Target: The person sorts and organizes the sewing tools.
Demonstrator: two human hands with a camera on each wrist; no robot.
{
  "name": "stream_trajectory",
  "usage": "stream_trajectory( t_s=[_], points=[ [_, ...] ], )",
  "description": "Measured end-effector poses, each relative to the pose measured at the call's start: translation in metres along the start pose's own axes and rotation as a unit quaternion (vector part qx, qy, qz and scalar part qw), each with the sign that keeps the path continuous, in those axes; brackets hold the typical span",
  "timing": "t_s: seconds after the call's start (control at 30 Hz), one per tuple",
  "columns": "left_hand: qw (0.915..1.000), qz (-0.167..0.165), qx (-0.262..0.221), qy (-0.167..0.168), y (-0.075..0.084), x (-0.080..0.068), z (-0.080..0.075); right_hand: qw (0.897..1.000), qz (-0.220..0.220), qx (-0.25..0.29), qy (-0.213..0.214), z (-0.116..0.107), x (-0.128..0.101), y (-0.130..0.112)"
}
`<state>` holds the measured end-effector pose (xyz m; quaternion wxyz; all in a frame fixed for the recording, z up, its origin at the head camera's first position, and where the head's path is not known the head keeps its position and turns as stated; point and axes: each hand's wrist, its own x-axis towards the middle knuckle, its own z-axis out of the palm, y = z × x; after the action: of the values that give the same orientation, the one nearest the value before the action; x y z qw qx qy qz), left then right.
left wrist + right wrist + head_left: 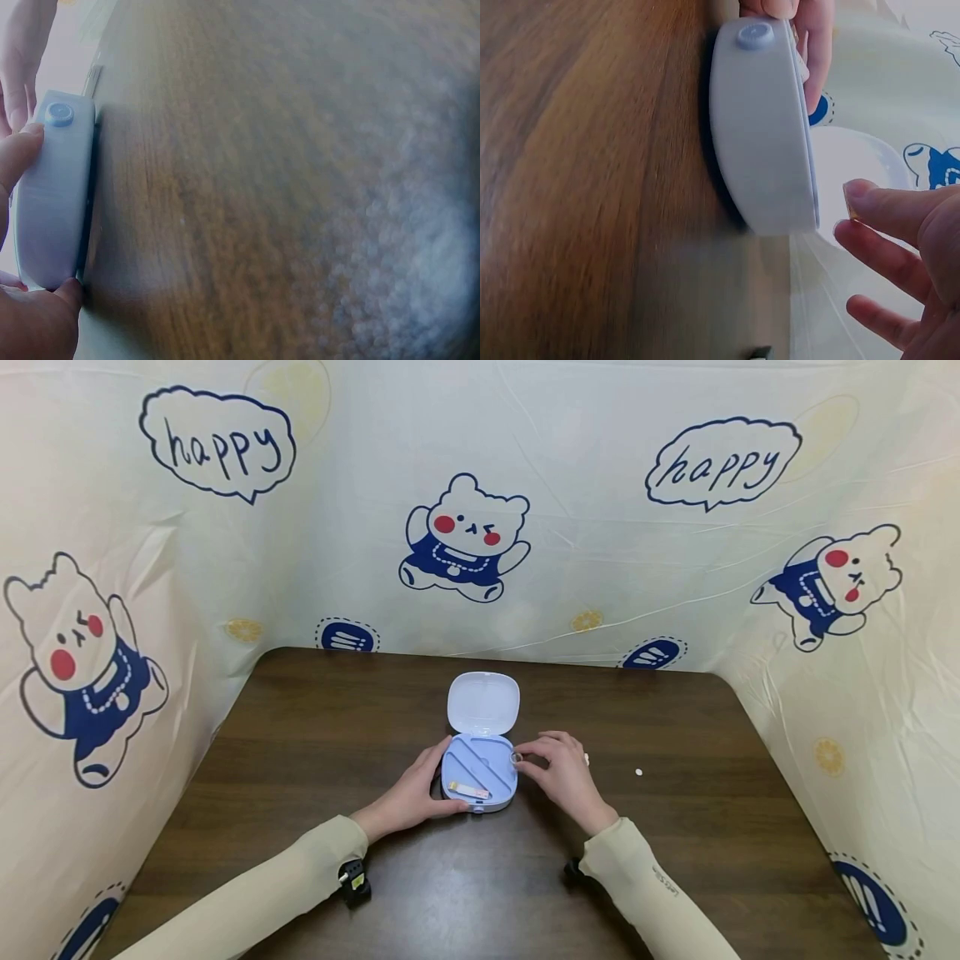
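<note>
A pale blue compartment box [480, 810] stands on the table, its translucent lid [483, 703] raised at the back. My left hand [408, 797] grips the box's left side, thumb by the round front button [60, 114]. Slanting dividers split the inside, and a small white-and-gold strip-like item [469, 791] lies in the front left section. At the box's right rim my right hand [558, 772] pinches a small ring [516, 758] between thumb and index finger. Its gold edge shows in the right wrist view, the rest being hidden by the fingertips.
A small white oval piece [638, 772] lies on the brown wooden table [675, 843] to the right of my right hand. Printed cloth [585, 560] hangs behind the table and along both sides. Each forearm wears a black wrist device [354, 883].
</note>
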<state>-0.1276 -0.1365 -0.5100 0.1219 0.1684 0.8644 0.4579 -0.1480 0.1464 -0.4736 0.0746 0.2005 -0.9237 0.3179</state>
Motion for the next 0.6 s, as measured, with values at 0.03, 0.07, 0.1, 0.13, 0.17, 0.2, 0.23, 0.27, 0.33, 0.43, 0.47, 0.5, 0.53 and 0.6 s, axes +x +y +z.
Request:
stream_trajectory(
  t_s=[0.03,0.07,0.1,0.13,0.17,0.2,0.23,0.27,0.33,0.43,0.47,0.5,0.53,0.6],
  points=[
    [1.0000,0.000,0.000,0.000,0.000,0.000,0.000,1.000,-0.002,0.000,0.000,0.001,0.000,-0.001],
    [1.0000,-0.001,0.001,0.000,0.000,0.000,0.000,1.000,-0.003,0.002,-0.001,0.001,0.001,-0.002],
    [1.0000,-0.001,0.002,0.000,0.000,0.000,0.000,1.000,-0.007,0.001,0.001,0.002,0.001,-0.003],
    [1.0000,-0.002,0.002,-0.001,0.001,0.000,0.000,1.000,-0.009,0.003,0.001,0.003,0.001,-0.004],
    [1.0000,-0.004,0.002,-0.001,0.001,0.000,0.000,1.000,-0.012,0.002,0.001,0.004,0.001,-0.004],
    [1.0000,-0.005,0.001,-0.001,0.001,-0.001,0.000,1.000,-0.016,0.003,0.003,0.004,0.002,-0.005],
    [1.0000,-0.007,0.000,-0.002,0.002,-0.001,0.000,1.000,-0.019,0.003,0.002,0.005,0.002,-0.006],
    [1.0000,-0.007,0.000,-0.002,0.002,-0.001,0.000,1.000,-0.022,0.003,0.001,0.006,0.002,-0.006],
    [1.0000,-0.008,-0.001,-0.004,0.002,-0.001,0.000,1.000,-0.028,-0.002,0.001,0.008,0.003,-0.007],
    [1.0000,-0.006,0.000,-0.004,0.003,0.000,-0.001,0.999,-0.031,-0.013,-0.001,0.010,0.003,-0.011],
    [1.0000,-0.005,0.001,-0.004,0.003,0.000,-0.001,0.999,-0.031,-0.016,-0.001,0.011,0.003,-0.012],
    [1.0000,-0.004,0.002,-0.004,0.003,0.000,-0.001,0.999,-0.030,-0.017,-0.001,0.012,0.004,-0.014],
    [1.0000,-0.003,0.002,-0.004,0.003,-0.001,-0.001,0.999,-0.029,-0.018,-0.001,0.013,0.004,-0.015],
    [1.0000,-0.001,0.005,-0.003,0.003,-0.001,-0.001,0.999,-0.029,-0.023,-0.002,0.014,0.005,-0.018]
  ],
)
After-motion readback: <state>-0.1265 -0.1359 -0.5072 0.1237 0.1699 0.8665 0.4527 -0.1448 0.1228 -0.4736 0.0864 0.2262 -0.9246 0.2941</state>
